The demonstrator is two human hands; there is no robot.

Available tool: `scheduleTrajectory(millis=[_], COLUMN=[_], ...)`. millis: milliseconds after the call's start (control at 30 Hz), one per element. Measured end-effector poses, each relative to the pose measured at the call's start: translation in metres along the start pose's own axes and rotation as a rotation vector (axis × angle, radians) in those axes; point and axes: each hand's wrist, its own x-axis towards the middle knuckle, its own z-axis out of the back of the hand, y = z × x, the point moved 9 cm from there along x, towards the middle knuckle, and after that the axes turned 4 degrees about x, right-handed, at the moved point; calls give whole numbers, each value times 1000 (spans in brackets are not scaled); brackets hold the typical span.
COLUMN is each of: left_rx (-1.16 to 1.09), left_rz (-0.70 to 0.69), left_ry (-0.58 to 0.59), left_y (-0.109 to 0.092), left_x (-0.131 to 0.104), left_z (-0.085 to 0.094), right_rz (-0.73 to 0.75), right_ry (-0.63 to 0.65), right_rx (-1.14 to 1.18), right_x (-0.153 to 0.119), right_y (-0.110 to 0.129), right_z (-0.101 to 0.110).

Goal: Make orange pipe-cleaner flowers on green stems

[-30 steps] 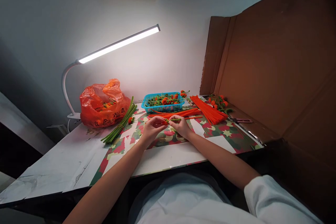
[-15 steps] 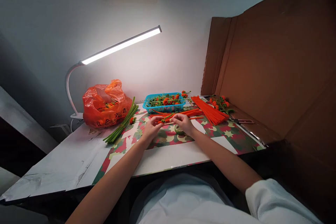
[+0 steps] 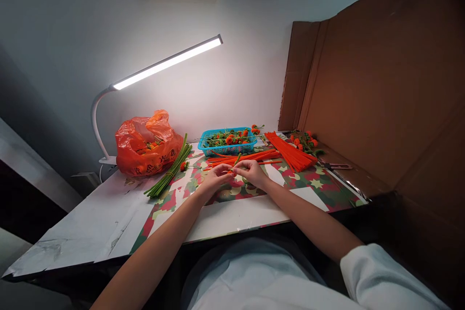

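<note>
Over the middle of the table, my left hand [image 3: 215, 178] and my right hand [image 3: 253, 174] meet at the fingertips. Between them is a small orange flower [image 3: 231, 171], mostly hidden by the fingers, and a fuzzy green stem [image 3: 238, 158] sticks up from it. Left-hand fingers are closed on the flower; the right thumb and index finger pinch at the same spot. Partly under my right hand lies a green roll of tape [image 3: 248, 183]. Just beyond the fingers lie loose orange chenille stems [image 3: 267, 154]. A finished-looking orange flower [image 3: 184, 166] rests left of my hands.
A blue basket [image 3: 209, 152] of orange flowers stands at the back. An orange plastic bag [image 3: 145, 155] and a bundle of green stems [image 3: 169, 174] are left, under a lit lamp [image 3: 170, 61]. Rightward lie orange chenille stems [image 3: 292, 154], more flowers [image 3: 304, 142], a cutter [image 3: 337, 166] and cardboard [image 3: 381, 87].
My hands have come together, with the right fingers moving left to the left fingertips. The green stem has swung from lying nearly flat to pointing up.
</note>
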Motion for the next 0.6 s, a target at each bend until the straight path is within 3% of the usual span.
scheduleTrajectory(millis=[600], left_rx=[104], left_rz=[-160], left_ry=[-66], left_y=[-4], left_x=[5], left_z=[6], right_rz=[-30], right_ry=[-145], right_rx=[-22], right_x=[0], right_y=[-14], right_z=[10])
